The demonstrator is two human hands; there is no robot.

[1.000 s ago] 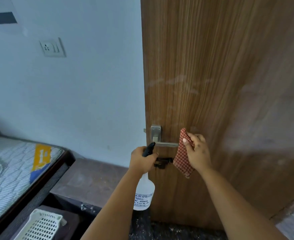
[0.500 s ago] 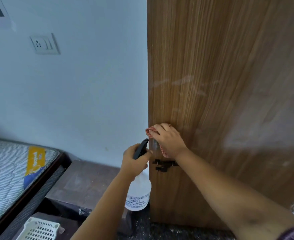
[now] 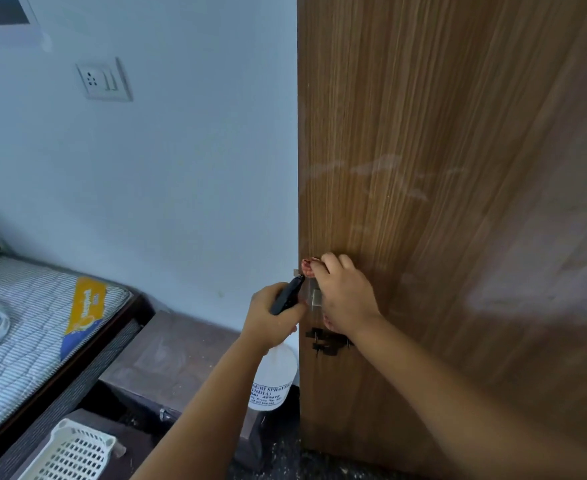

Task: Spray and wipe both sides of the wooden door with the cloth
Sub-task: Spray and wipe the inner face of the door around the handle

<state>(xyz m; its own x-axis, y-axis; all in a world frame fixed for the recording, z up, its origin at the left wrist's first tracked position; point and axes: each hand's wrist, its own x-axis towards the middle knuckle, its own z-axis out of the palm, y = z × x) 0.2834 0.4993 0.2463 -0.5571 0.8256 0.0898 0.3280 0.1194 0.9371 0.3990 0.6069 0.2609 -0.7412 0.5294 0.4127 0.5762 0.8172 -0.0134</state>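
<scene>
Nearest the camera, two bare forearms reach up and away toward the door edge. The left hand (image 3: 271,317) grips the neck of the spray bottle (image 3: 274,382), fingers curled round the black trigger head; the white body hangs below the fist, just left of the door edge, and the nozzle points up and right toward the handle.

Just beyond and to the right, the right hand (image 3: 345,299) lies over the door handle (image 3: 315,299), with the red checked cloth (image 3: 308,265) between palm and metal. Only a fold of cloth shows, above the fingertips at the door edge, with a trace below the wrist. The fingers are bent down over cloth and handle; whether they clamp the lever or only press on it cannot be determined. The black latch (image 3: 326,341) sits directly below this hand.

Governing relation: the wooden door (image 3: 458,202) rises as a tall vertical panel up and to the right of the right hand, its free edge running vertically at that hand's fingertips. Pale smears lie on the panel above the handle. The right hand, carrying the cloth, is the nearer to the panel and is judged the one to wipe it.

Farther left stand a bed (image 3: 43,323), a white basket (image 3: 74,452) and a wall socket (image 3: 103,79).
</scene>
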